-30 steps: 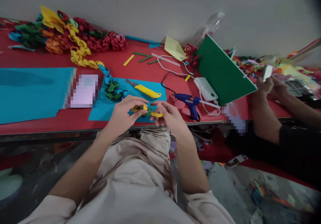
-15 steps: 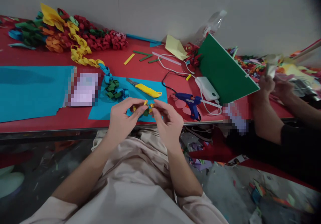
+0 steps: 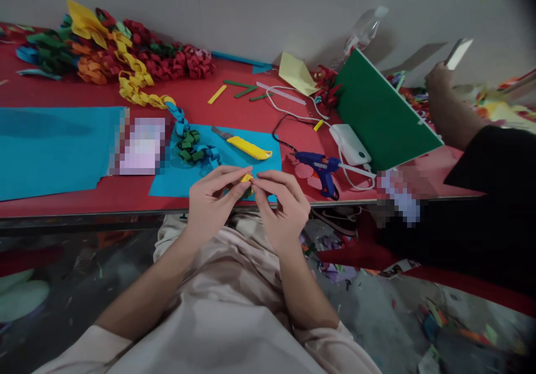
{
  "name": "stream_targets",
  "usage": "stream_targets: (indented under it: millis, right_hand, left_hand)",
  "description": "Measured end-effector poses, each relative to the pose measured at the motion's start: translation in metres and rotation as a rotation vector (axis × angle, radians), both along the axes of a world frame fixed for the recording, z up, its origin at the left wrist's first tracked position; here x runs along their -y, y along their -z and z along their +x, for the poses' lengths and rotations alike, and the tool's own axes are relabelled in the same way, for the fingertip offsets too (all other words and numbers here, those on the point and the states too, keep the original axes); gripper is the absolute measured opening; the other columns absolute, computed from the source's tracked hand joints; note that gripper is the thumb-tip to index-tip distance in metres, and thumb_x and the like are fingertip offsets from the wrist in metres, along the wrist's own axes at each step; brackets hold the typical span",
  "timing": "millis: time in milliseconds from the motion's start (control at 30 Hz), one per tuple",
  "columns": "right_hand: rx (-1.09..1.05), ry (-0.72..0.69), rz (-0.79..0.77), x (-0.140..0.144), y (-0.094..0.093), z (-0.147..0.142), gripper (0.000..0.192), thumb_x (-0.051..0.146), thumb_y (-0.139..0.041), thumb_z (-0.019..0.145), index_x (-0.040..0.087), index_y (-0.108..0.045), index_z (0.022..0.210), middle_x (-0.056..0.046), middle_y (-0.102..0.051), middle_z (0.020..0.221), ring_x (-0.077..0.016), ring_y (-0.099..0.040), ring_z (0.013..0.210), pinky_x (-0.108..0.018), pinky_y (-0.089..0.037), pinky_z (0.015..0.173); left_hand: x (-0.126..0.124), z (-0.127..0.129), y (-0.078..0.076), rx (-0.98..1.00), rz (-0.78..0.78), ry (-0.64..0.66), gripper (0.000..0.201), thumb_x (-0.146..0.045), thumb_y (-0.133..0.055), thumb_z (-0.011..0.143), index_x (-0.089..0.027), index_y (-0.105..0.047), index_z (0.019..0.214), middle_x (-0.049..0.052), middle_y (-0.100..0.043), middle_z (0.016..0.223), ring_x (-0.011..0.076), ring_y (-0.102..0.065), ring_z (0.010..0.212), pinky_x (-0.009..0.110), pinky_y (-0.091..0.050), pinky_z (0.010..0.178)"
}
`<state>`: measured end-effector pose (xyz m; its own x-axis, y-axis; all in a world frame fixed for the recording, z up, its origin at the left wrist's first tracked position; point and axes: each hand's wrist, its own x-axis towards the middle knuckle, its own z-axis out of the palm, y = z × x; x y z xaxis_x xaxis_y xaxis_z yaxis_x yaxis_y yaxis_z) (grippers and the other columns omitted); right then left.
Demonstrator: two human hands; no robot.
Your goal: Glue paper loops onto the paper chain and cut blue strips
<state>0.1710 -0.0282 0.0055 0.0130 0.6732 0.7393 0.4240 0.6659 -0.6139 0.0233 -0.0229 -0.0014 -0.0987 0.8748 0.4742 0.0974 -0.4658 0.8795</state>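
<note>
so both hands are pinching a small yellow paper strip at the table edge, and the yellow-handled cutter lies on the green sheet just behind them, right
Not quite. In the head view the yellow-handled cutter lies on a blue sheet, not a green one. The rest holds: the left hand and right hand pinch the small yellow paper strip at the table edge.

Head view, looking down, hands [image 3: 247,201] close

Paper chains [image 3: 125,56] lie upper left on the table [image 3: 50,204]; knife [image 3: 245,147] centre; glue gun [image 3: 320,167] right of it; board [image 3: 383,117] further right.
</note>
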Motion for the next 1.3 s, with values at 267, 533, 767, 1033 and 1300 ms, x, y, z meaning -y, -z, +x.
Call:
stream_targets:
  millis: [267, 533, 767, 1033, 1300]
  right_hand:
    - [-0.032, 0.399, 0.051, 0.008, 0.007, 0.037, 0.012, 0.021, -0.059, 0.101, 0.023, -0.070, 0.102, -0.006, -0.070, 0.095, -0.0199, -0.069, 0.090, -0.036, -0.058, 0.081]
    - [0.388, 0.737, -0.365, -0.025, 0.026, 0.143, 0.055, 0.057, -0.064, 0.090, 0.015, -0.057, 0.125, -0.025, -0.059, 0.128, -0.0424, -0.053, 0.126, -0.069, -0.040, 0.106]
    - [0.366, 0.362, -0.527, -0.047, 0.016, 0.140, 0.044, 0.056, -0.060, 0.093, 0.015, -0.072, 0.104, -0.016, -0.075, 0.095, -0.0316, -0.070, 0.093, -0.049, -0.057, 0.086]
    - [0.111, -0.066, -0.379, 0.026, -0.019, 0.092, 0.018, 0.036, -0.065, 0.099, 0.024, -0.075, 0.104, -0.009, -0.077, 0.100, -0.0261, -0.074, 0.092, -0.041, -0.061, 0.086]
    - [0.346, -0.190, -0.313, 0.024, -0.020, 0.072, 0.015, 0.028, -0.062, 0.099, 0.026, -0.068, 0.113, -0.009, -0.073, 0.105, -0.0247, -0.070, 0.094, -0.042, -0.056, 0.091]
  left_hand:
    - [0.000, -0.011, 0.000, 0.107, -0.094, -0.028, 0.017, -0.034, -0.081, 0.089, -0.026, -0.085, 0.103, 0.006, -0.080, 0.101, 0.0163, -0.072, 0.084, 0.026, -0.058, 0.067]
    - [-0.009, -0.031, 0.016, 0.283, -0.210, -0.057, 0.028, -0.046, -0.085, 0.083, -0.026, -0.083, 0.102, 0.005, -0.079, 0.101, 0.0177, -0.072, 0.086, 0.027, -0.061, 0.070]
    - [-0.007, -0.031, 0.012, 0.332, -0.241, -0.013, 0.024, -0.040, -0.086, 0.083, -0.025, -0.083, 0.101, 0.004, -0.080, 0.097, 0.0161, -0.074, 0.083, 0.026, -0.064, 0.073]
    - [-0.005, -0.033, 0.016, 0.275, -0.181, 0.037, 0.033, -0.046, -0.085, 0.084, -0.023, -0.081, 0.107, 0.008, -0.081, 0.095, 0.0206, -0.077, 0.087, 0.030, -0.065, 0.073]
    - [-0.005, -0.031, 0.018, 0.271, -0.137, 0.037, 0.029, -0.044, -0.086, 0.083, -0.022, -0.082, 0.101, 0.007, -0.081, 0.093, 0.0197, -0.077, 0.085, 0.026, -0.062, 0.070]
